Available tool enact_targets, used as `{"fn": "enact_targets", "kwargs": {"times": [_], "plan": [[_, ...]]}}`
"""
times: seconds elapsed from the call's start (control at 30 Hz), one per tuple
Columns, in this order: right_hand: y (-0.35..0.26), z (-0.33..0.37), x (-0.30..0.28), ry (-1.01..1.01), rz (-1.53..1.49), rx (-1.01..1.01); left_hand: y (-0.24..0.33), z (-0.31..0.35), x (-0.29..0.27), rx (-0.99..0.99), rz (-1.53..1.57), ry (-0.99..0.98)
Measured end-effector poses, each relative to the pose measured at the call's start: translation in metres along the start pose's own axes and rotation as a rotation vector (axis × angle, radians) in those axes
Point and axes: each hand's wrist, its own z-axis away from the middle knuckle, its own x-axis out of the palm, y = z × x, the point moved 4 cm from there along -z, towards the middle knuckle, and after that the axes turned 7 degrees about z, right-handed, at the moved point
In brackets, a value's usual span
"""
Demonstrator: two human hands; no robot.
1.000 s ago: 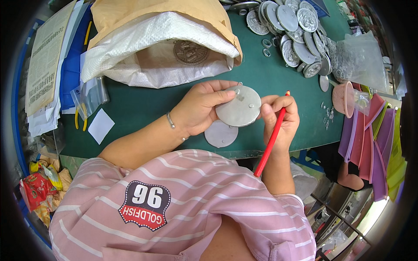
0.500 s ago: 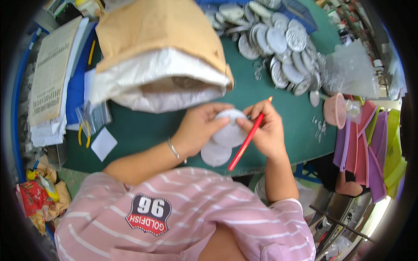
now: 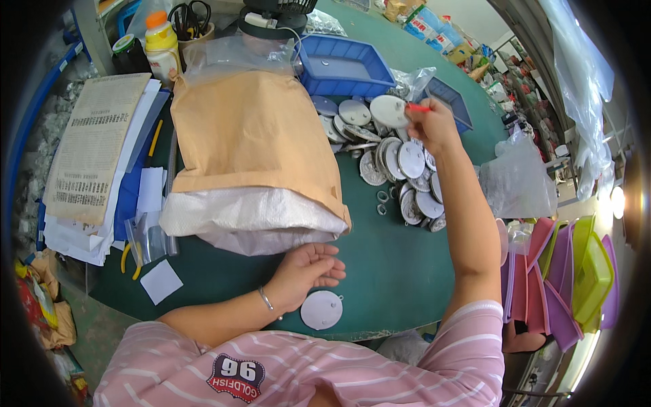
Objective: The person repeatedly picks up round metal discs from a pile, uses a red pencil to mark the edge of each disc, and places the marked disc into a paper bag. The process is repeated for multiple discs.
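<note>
My right hand (image 3: 434, 125) is closed around a red pencil (image 3: 418, 108) over the heap at the back, with most of the pencil hidden by the fingers. A round silvery metal disc (image 3: 389, 112) meets its fingertips; whether they grip it or only touch it I cannot tell. Below lies the heap of similar discs (image 3: 411, 160), some with raised patterns. Near the front edge my left hand (image 3: 310, 273) is empty, fingers loosely bent and apart. Just below it, one plain disc with a small loop (image 3: 321, 310) rests flat on the green table (image 3: 400, 285).
A brown paper sack (image 3: 254, 136) with a white lining lies left of centre, its mouth toward me. Blue trays (image 3: 346, 64) stand behind the discs. Papers (image 3: 95, 149) and yellow-handled pliers (image 3: 126, 261) are at the left. Pink, purple and green plastic bins (image 3: 559, 271) sit at the right.
My right hand has moved from the front away to the disc heap, still with the pencil. My left hand has let go of the disc it held. The view has shifted, showing more of the back.
</note>
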Motion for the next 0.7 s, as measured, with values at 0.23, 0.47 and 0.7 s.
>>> {"fn": "enact_targets", "kwargs": {"times": [0.23,0.47,0.7], "plan": [[0.014,-0.100,0.051,0.232,-0.307,0.023,0.003,0.003,-0.001,-0.013,0.025,0.006],[0.003,-0.095,0.083,-0.005,-0.092,-0.107,0.004,0.003,0.000,-0.009,0.074,-0.011],[0.010,-0.015,0.085,-0.374,1.252,-0.537,0.005,0.004,0.001,-0.009,0.058,-0.022]]}}
